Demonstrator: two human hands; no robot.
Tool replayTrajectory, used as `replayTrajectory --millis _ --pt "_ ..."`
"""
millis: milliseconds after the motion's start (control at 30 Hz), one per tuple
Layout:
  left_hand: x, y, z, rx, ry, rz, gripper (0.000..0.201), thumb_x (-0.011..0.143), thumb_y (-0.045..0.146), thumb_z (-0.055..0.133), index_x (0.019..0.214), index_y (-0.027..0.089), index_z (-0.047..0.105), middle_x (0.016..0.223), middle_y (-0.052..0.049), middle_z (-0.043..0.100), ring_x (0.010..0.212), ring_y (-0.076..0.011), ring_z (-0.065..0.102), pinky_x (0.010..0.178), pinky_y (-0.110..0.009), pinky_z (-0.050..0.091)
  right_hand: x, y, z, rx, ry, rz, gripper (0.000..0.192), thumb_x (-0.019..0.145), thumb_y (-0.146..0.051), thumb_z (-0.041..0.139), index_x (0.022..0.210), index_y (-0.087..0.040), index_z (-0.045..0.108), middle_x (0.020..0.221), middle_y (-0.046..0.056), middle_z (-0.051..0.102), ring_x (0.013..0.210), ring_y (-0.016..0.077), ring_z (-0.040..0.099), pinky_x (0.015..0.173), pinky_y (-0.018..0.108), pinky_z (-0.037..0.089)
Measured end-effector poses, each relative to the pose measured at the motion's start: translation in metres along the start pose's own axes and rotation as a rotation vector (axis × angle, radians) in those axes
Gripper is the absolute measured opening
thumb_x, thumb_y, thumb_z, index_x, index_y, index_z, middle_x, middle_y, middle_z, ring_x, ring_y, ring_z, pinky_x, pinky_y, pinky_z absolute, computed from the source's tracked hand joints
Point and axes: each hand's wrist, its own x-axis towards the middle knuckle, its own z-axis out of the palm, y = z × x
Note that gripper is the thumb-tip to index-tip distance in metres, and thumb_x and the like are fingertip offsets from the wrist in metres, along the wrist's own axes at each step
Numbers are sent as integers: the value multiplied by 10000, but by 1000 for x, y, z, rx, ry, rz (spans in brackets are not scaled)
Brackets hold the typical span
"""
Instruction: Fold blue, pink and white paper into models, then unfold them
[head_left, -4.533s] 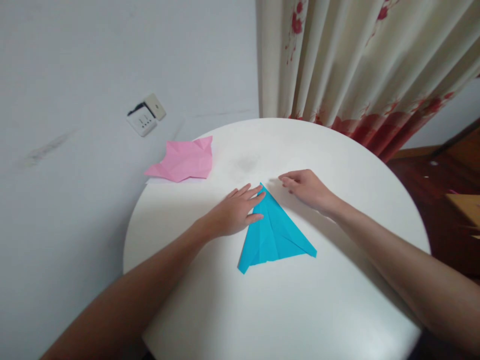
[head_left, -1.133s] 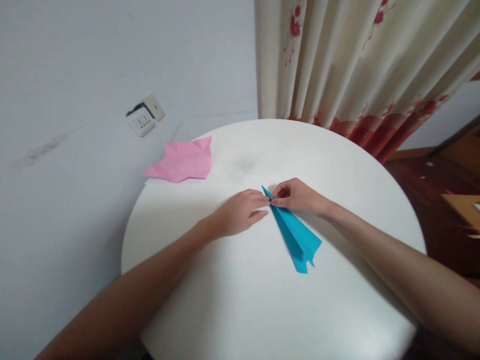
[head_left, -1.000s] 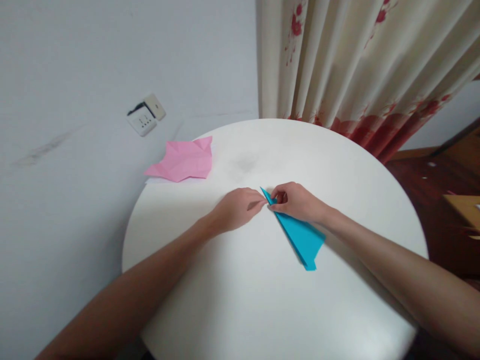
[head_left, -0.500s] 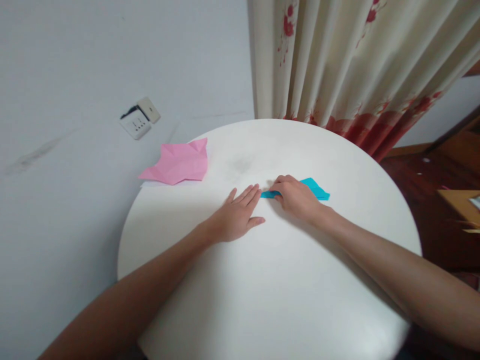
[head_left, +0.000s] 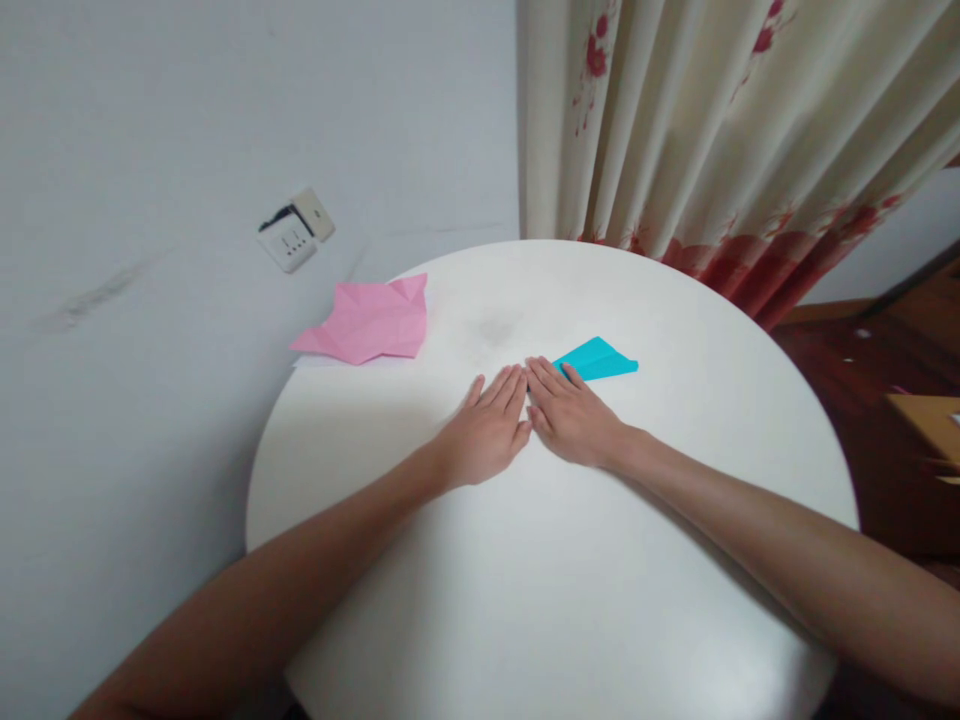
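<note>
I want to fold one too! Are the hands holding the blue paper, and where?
Neither hand grips anything. The left hand lies flat on the round white table; the right hand lies flat beside the folded blue paper, fingertips touching its near edge.

Round white table (head_left: 570,620), floral curtain (head_left: 720,130)

A crumpled, creased pink paper sheet (head_left: 367,322) lies at the far left edge of the round white counter (head_left: 570,560), partly overhanging the rim. A white wall socket plate (head_left: 295,230) is fixed askew to the grey wall (head_left: 150,150) beyond it. A cream pleated curtain with red floral print (head_left: 720,130) hangs behind the counter, above dark reddish wooden floor (head_left: 847,350) at right.
</note>
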Motion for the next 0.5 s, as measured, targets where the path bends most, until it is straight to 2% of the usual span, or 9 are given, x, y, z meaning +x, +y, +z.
replayTrajectory --millis 167,333,500 --pt "0 -6 0 -25 -12 24 654 1019 446 284 1536 50 225 1620 -224 184 1517 -306 160 1194 -528 217 0 0 -3 15 -11 49 619 1012 -357 239 1548 -47 255 1626 164 206 1521 276 148 1224 517 126" --pt "-1 -8 0 -34 -4 44 633 1016 487 299 1529 118 270 1618 -219 205 1517 -311 160 1172 -539 249 -4 4 -6 23 -20 252 707 1013 -468 198 1538 3 246 1625 200 173 1522 310 116 1217 535 132" --pt "-1 -9 -1 -26 -14 50 641 1014 496 304 1537 128 254 1621 -218 191 1516 -313 163 1175 -532 241 -2 30 -7 -4 8 434 763 1006 -504 178 1522 54 234 1611 249 181 1517 338 116 1218 518 142"
